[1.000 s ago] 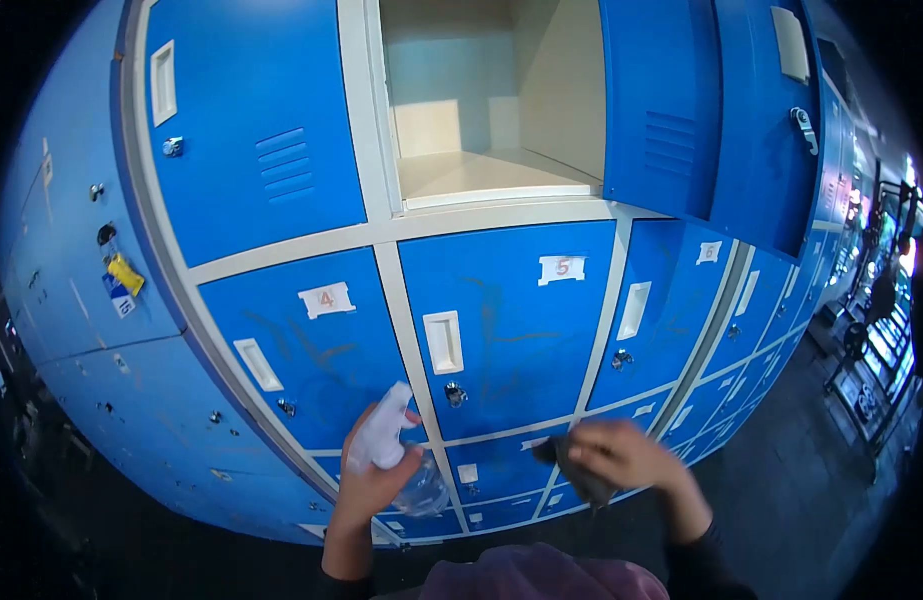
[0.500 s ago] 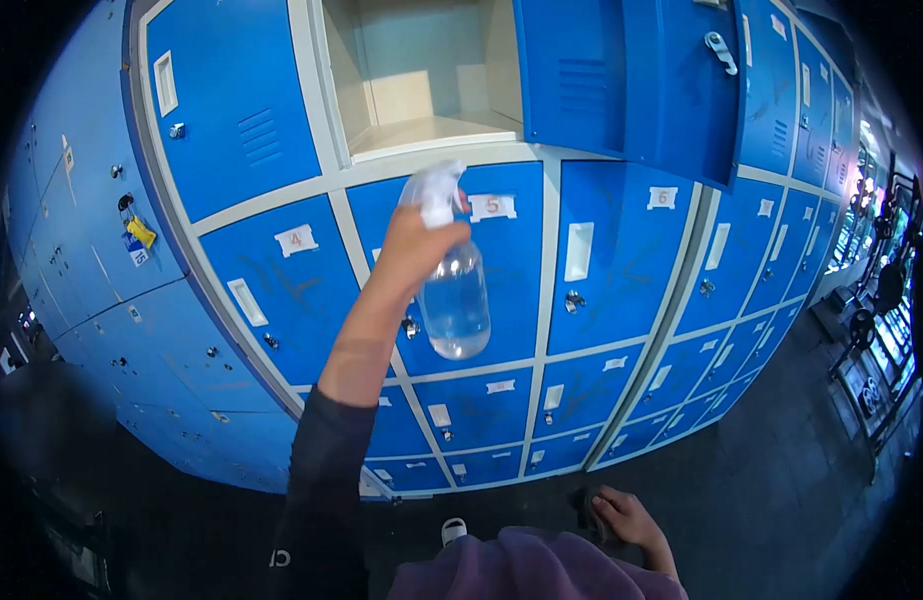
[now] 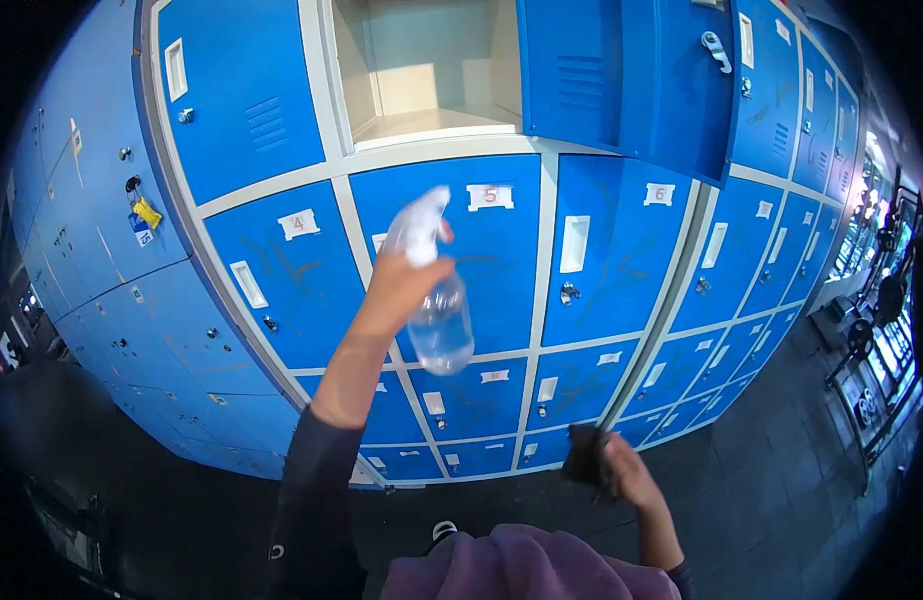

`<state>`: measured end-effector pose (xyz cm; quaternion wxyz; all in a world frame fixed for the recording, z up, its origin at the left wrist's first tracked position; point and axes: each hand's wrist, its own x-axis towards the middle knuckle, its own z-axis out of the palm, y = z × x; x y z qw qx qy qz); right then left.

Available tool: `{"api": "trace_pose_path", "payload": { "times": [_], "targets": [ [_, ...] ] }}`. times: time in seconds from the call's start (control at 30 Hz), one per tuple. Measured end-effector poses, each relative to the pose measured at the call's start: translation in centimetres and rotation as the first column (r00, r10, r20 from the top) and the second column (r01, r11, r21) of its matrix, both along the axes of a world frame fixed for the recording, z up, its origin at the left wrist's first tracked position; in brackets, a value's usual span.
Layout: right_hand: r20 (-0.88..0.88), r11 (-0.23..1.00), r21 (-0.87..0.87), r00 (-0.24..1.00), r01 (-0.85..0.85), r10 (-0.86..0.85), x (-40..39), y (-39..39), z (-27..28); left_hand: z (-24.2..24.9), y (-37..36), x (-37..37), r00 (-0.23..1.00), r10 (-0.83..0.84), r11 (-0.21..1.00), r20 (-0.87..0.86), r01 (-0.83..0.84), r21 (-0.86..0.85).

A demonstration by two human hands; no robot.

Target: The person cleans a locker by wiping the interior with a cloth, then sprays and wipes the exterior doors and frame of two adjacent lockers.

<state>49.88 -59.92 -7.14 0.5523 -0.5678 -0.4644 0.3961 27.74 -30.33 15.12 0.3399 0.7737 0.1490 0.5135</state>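
My left hand (image 3: 406, 285) is wrapped round the neck of a clear spray bottle (image 3: 442, 335) with a white trigger head, held in front of the closed blue locker door (image 3: 501, 260) labelled 5. Clear liquid shows in the bottle. Lower right, my right hand (image 3: 629, 470) grips a dark cloth (image 3: 587, 458), partly blurred, in front of the bottom lockers. Above the bottle is an open locker compartment (image 3: 421, 95) with a pale inside. Its blue door (image 3: 581, 80) is swung out to the right.
Closed blue lockers with number labels, such as locker 4 (image 3: 301, 290) and locker 6 (image 3: 621, 260), surround the open one. Keys with a yellow tag (image 3: 145, 212) hang at the left. Gym equipment (image 3: 881, 310) stands at right on the dark floor (image 3: 741, 500).
My left hand has moved slightly down and left with the spray bottle, which is now more tilted. My right hand has risen, bringing the dark cloth further into view.
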Motion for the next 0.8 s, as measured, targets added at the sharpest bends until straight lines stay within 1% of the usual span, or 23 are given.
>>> {"api": "trace_pose_path", "payload": {
  "times": [0.03, 0.07, 0.1, 0.13, 0.17, 0.2, 0.23, 0.27, 0.3, 0.33, 0.37, 0.4, 0.43, 0.47, 0.5, 0.53, 0.57, 0.6, 0.63, 0.67, 0.73, 0.77, 0.8],
  "targets": [
    [-0.004, 0.997, 0.063, 0.999, 0.054, -0.053, 0.3, 1.1, 1.8, -1.4, -0.6, -1.6, 0.997, 0.039, 0.999, -0.061, -0.037, 0.034],
    [-0.17, 0.985, 0.146, 0.983, 0.088, -0.063, 0.4, 2.7, 3.5, -3.0, -1.2, -3.1, 0.977, 0.148, 0.979, -0.156, -0.123, 0.162],
    [-0.156, 0.956, 0.247, 0.98, 0.156, -0.12, 0.0, 4.0, 6.2, -4.8, -1.7, -4.7, 0.936, 0.265, 0.935, -0.23, -0.191, 0.298],
    [-0.127, 0.934, 0.305, 0.98, 0.187, -0.155, 1.1, 5.4, 7.2, -7.1, -2.3, -6.7, 0.959, 0.163, 0.975, -0.231, -0.121, 0.185],
    [-0.137, 0.898, 0.349, 0.962, 0.27, -0.236, 1.4, 6.6, 8.7, -9.5, -3.0, -8.5, 0.973, 0.059, 0.997, -0.221, -0.044, 0.07],
    [-0.076, 0.833, 0.407, 0.923, 0.374, -0.377, 2.2, 8.4, 9.4, -11.5, -4.2, -9.9, 0.986, -0.029, 0.994, -0.163, 0.012, -0.104],
    [-0.042, 0.808, 0.46, 0.918, 0.368, -0.394, 2.7, 9.6, 11.5, -13.0, -5.2, -11.3, 0.99, -0.105, 0.96, -0.089, 0.078, -0.27],
    [0.125, 0.72, 0.613, 0.859, 0.326, -0.496, 2.5, 11.3, 14.0, -13.2, -6.7, -12.6, 0.988, -0.046, 0.95, -0.151, -0.003, -0.313],
    [0.233, 0.625, 0.74, 0.776, 0.249, -0.586, 1.6, 13.0, 16.7, -13.9, -7.3, -13.6, 0.979, 0.024, 0.93, -0.204, -0.097, -0.355],
    [0.296, 0.512, 0.844, 0.658, 0.16, -0.693, 0.7, 14.8, 19.4, -14.6, -7.5, -14.7, 0.978, 0.069, 0.916, -0.196, -0.14, -0.375],
    [0.317, 0.407, 0.91, 0.51, 0.073, -0.8, 0.0, 16.7, 21.6, -15.2, -7.6, -15.8, 0.975, 0.113, 0.899, -0.19, -0.182, -0.399],
    [0.346, 0.383, 0.924, 0.398, 0.015, -0.849, -0.6, 18.4, 23.4, -15.7, -7.5, -16.8, 0.97, 0.157, 0.878, -0.185, -0.223, -0.423],
    [0.332, 0.349, 0.937, 0.373, -0.024, -0.866, -1.7, 20.5, 25.0, -16.1, -7.0, -17.8, 0.963, 0.2, 0.866, -0.179, -0.259, -0.427],
    [0.348, 0.343, 0.937, 0.285, -0.067, -0.893, -2.8, 22.5, 26.5, -16.3, -6.4, -19.0, 0.954, 0.242, 0.853, -0.174, -0.295, -0.43],
    [0.343, 0.317, 0.936, 0.204, -0.15, -0.917, -3.3, 25.1, 27.6, -16.5, -5.8, -20.0, 0.944, 0.285, 0.837, -0.169, -0.331, -0.435],
    [0.358, 0.327, 0.927, 0.167, -0.185, -0.919, -3.9, 27.8, 28.1, -16.4, -5.3, -20.8, 0.943, 0.297, 0.835, -0.151, -0.333, -0.437],
    [0.4, 0.37, 0.911, 0.175, -0.184, -0.9, -4.2, 30.8, 28.0, -16.2, -4.8, -21.5, 0.941, 0.31, 0.834, -0.132, -0.336, -0.439],
    [0.461, 0.438, 0.885, 0.173, -0.159, -0.87, -4.6, 33.7, 27.2, -15.8, -4.4, -22.1, 0.94, 0.324, 0.833, -0.11, -0.338, -0.438],
    [0.402, 0.391, 0.911, 0.075, -0.133, -0.912, -6.0, 35.1, 26.9, -14.5, -4.3, -22.1, 0.924, 0.369, 0.812, -0.102, -0.374, -0.449],
    [0.335, 0.335, 0.935, -0.027, -0.113, -0.942, -7.5, 36.3, 26.8, -14.5, -3.6, -22.4, 0.924, 0.372, 0.809, -0.088, -0.37, -0.457],
    [0.396, 0.389, 0.915, 0.051, -0.109, -0.917, -10.3, 37.7, 27.2, -15.1, -2.3, -23.0, 0.924, 0.379, 0.805, -0.055, -0.358, -0.472],
    [0.405, 0.39, 0.903, 0.055, -0.18, -0.913, -11.8, 38.7, 27.4, -15.8, -1.3, -23.4, 0.908, 0.405, 0.805, -0.108, -0.41, -0.428],
    [0.4, 0.38, 0.899, 0.055, -0.219, -0.915, -13.5, 39.7, 27.5, -15.8, -0.6, -23.3, 0.908, 0.402, 0.821, -0.116, -0.414, -0.394]
  ]
}}
